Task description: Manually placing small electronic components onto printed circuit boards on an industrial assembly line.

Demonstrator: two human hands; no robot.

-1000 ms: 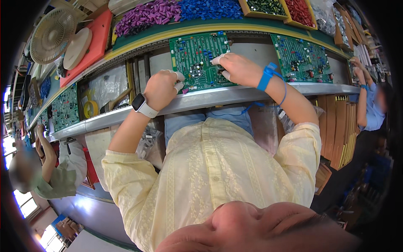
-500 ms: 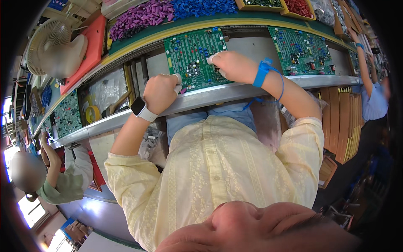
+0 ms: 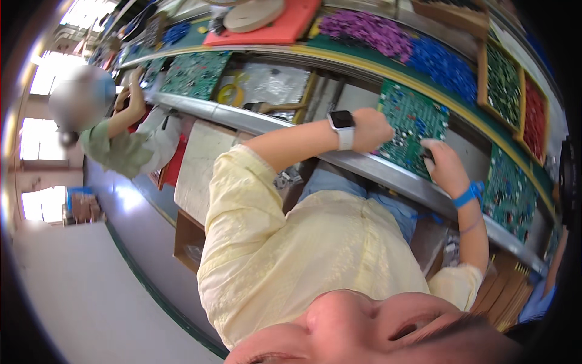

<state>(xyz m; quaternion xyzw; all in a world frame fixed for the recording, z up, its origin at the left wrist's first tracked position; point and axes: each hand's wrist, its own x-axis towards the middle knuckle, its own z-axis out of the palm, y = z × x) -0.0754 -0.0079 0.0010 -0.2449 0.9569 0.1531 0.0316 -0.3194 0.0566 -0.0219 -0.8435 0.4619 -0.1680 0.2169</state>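
A green circuit board (image 3: 407, 115) with many small parts lies on the metal-edged line in front of me. At its left edge my left hand (image 3: 371, 130) is closed, with the fingers bent inward and mostly hidden; a white watch (image 3: 341, 124) is on that wrist. My right hand (image 3: 447, 167) is over the board's near right corner, thumb and fingertips, in pale covers, drawn together. Something small and dark shows between them, too blurred to name. A blue wrist strap (image 3: 468, 194) circles my right wrist.
Purple parts (image 3: 367, 33) and blue parts (image 3: 442, 68) lie in heaps beyond the line. Boxes of green parts (image 3: 503, 85) and red parts (image 3: 534, 121) stand at right. Another circuit board (image 3: 510, 193) lies rightward. Leftward are a brush (image 3: 273, 107), yellow tape (image 3: 230, 91) and a co-worker (image 3: 115, 142).
My view has swung left and tilted, so the board and both hands appear farther right. Both hands stay at the same board, and the right one has shifted toward its near edge.
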